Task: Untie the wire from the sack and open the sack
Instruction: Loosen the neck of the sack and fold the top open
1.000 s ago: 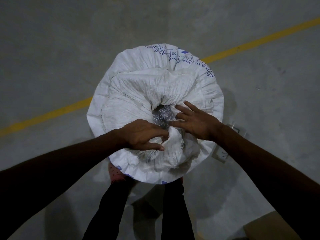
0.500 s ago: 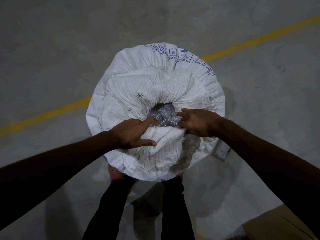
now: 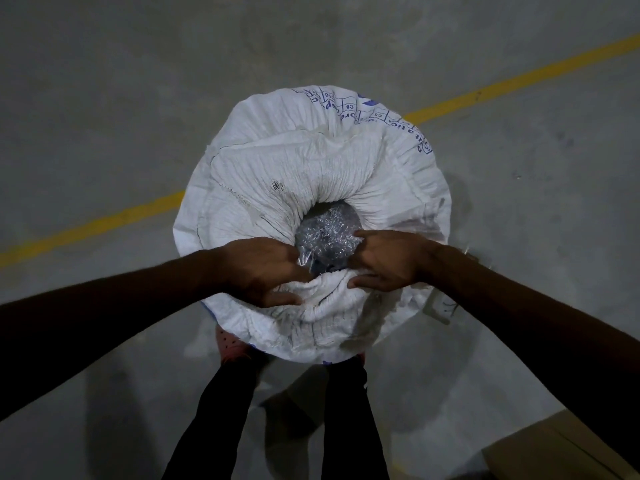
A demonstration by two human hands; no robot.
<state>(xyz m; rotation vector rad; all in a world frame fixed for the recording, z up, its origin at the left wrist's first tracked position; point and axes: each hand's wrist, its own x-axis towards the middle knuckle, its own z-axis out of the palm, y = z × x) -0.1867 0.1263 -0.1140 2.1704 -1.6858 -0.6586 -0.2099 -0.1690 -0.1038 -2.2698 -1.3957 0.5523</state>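
A big white woven sack [image 3: 304, 161] with blue print stands upright on the concrete floor in front of me. Its crumpled mouth gapes in the middle, showing shiny grey contents under a clear plastic liner [image 3: 327, 233]. My left hand [image 3: 266, 268] grips the near-left rim of the mouth, fingers inside and thumb on the outside fold. On the near-right rim my right hand [image 3: 388, 259] pinches the fabric the same way. No wire shows on the sack.
A yellow painted line [image 3: 104, 221] crosses the grey floor behind the sack. My legs and a pink shoe [image 3: 230, 344] stand just below it. A cardboard box corner [image 3: 561, 448] sits at the bottom right. A small white tag [image 3: 441, 306] lies by the sack's right side.
Both hands pulled the near rim apart and toward me, so the sack mouth widened and more of the shiny contents shows. The camera moved slightly closer.
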